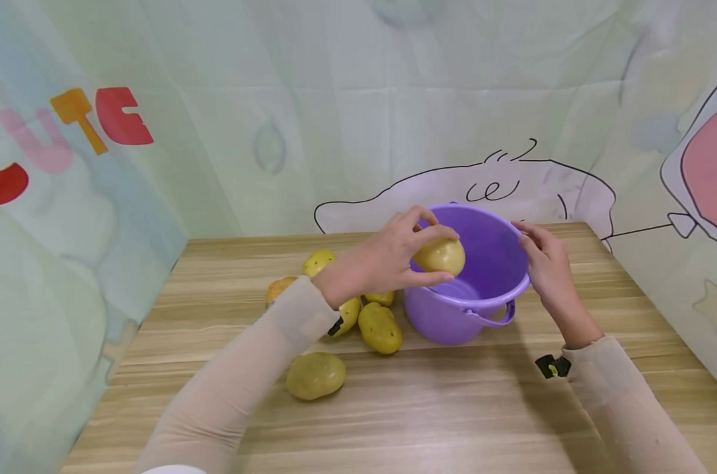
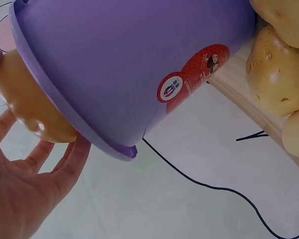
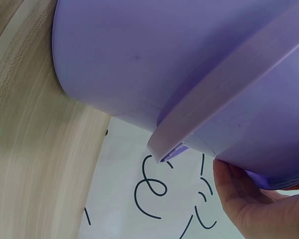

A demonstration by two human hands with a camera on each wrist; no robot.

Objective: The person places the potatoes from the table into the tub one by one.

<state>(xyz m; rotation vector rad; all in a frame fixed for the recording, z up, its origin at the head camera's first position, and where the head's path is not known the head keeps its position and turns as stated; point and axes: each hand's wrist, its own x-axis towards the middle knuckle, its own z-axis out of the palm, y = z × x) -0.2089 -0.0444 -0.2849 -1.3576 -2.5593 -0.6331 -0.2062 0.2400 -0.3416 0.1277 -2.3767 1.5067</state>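
My left hand (image 1: 402, 253) grips a yellow potato (image 1: 444, 257) over the left part of the mouth of a purple bucket (image 1: 471, 309). In the left wrist view that potato (image 2: 32, 99) shows at the bucket's rim, with the fingers spread round it. At the bucket's right side, my right hand (image 1: 544, 263) holds the rim between thumb and fingers, as the right wrist view also shows the hand (image 3: 264, 209) pinching the edge. Several potatoes (image 1: 380, 328) lie on the table left of the bucket, partly behind the left forearm. One more potato (image 1: 317, 376) lies apart, nearer the front.
The wood-grain table (image 1: 453, 408) ends at a printed cloth backdrop (image 1: 228, 164) at the back and sides. The bucket's handle (image 1: 497, 319) hangs down at its front. A red sticker (image 2: 189, 79) is on the bucket's wall.
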